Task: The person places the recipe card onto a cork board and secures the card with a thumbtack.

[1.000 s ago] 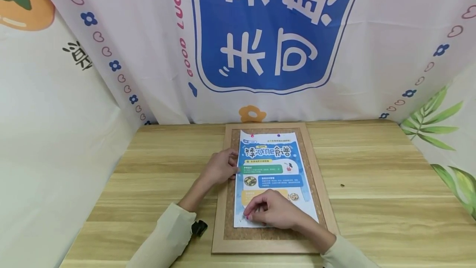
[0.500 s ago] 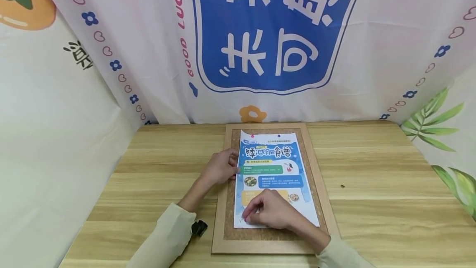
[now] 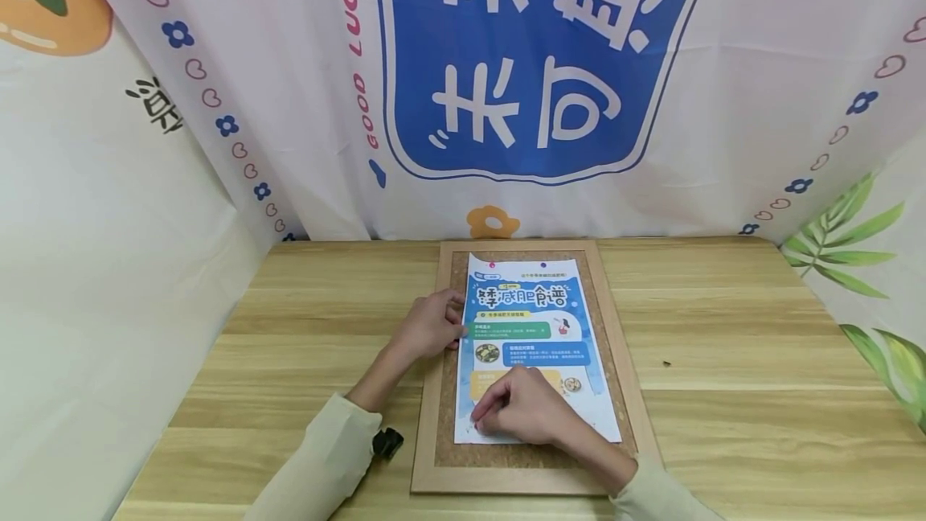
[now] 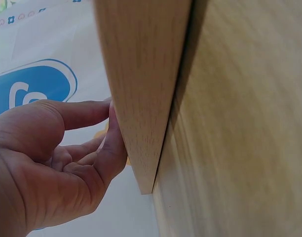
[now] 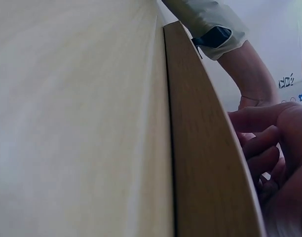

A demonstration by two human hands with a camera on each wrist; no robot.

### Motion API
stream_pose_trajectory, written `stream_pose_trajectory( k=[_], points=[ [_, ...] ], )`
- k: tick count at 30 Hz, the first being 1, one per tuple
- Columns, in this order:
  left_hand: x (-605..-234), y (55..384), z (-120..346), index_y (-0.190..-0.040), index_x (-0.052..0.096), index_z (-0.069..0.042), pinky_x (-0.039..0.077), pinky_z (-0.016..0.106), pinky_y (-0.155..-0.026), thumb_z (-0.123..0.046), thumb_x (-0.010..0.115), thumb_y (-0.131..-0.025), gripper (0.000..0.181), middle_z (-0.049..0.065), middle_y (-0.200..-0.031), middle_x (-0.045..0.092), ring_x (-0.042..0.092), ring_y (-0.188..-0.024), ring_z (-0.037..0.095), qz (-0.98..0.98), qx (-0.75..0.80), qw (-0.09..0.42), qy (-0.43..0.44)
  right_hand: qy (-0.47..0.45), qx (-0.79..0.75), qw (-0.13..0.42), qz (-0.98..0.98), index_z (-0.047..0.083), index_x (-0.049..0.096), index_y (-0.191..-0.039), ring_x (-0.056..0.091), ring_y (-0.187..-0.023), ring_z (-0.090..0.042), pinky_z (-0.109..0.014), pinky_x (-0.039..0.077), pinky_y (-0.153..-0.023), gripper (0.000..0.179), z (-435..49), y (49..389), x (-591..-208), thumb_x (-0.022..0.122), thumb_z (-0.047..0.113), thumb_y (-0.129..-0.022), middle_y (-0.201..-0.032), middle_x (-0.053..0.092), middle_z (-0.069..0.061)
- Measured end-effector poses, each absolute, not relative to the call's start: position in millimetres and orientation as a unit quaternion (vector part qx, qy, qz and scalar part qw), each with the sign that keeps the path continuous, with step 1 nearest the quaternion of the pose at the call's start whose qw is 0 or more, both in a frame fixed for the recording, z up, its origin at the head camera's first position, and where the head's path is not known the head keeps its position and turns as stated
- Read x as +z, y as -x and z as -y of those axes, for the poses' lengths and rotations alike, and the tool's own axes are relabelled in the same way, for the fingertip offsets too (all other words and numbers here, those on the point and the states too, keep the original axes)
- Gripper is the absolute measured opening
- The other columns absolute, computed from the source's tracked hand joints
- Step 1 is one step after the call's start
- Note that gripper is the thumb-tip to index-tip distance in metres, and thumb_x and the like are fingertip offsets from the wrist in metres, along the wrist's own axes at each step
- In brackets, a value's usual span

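Observation:
A printed poster in blue and white lies on a framed cork board. At its top edge sit a pink push pin and a purple push pin. Near the poster's lower left corner, my right hand pinches a small pink push pin, mostly covered by the fingertips. My left hand rests across the frame's left side, its bent fingers touching the poster's left edge. In the left wrist view, the wooden frame partly hides that hand's fingertips.
The board lies on a wood-grain table. A small dark speck is on the table to the right. Behind hangs a printed cloth. A black clip-like device is at the left sleeve.
My right fingertips have shifted slightly left and down to the poster's lower left corner, covering more of the pink push pin. The right forearm has moved slightly left; my left hand stays in place.

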State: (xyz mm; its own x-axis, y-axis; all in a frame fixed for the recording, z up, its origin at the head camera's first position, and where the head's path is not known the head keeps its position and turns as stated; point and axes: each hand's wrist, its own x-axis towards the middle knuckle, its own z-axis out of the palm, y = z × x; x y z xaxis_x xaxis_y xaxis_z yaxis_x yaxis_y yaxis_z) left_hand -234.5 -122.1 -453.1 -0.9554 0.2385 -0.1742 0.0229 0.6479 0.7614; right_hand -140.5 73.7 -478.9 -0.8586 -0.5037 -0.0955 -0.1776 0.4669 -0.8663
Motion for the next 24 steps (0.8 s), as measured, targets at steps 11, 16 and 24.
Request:
stream_pose_trajectory(
  k=[11,16,24],
  points=[
    [-452.7,235.0,121.7,-0.141,0.061,0.001,0.06,0.025,-0.058,0.002,0.074,-0.097,0.046,0.014,-0.094,0.076,0.07,-0.065,0.017,-0.899,0.41,0.135,-0.07,0.178,-0.488,0.17,-0.838,0.018,0.085,-0.077,0.057,-0.059,-0.006,-0.018,0.037,-0.049,0.013,-73.6,140.9,-477.2,0.083,0.005,-0.078,-0.074,0.08,0.003],
    [-453.2,235.6,122.1,-0.141,0.061,0.001,0.059,0.024,-0.058,0.001,0.074,-0.097,0.046,0.013,-0.096,0.076,0.07,-0.066,0.017,-0.902,0.404,0.135,-0.068,0.168,-0.49,0.171,-0.838,0.017,0.085,-0.077,0.061,-0.061,-0.007,-0.019,0.04,-0.05,0.011,-73.2,142.0,-477.3,0.084,0.006,-0.077,-0.073,0.08,0.005],
    [-453.1,236.6,121.0,-0.14,0.061,0.001,0.06,0.024,-0.058,0.002,0.075,-0.096,0.046,0.014,-0.097,0.076,0.071,-0.066,0.017,-0.901,0.406,0.136,-0.069,0.163,-0.486,0.176,-0.84,0.016,0.085,-0.077,0.061,-0.062,-0.008,-0.02,0.041,-0.05,0.009,-73.7,143.9,-476.4,0.086,0.007,-0.077,-0.072,0.078,0.006]
  ],
)
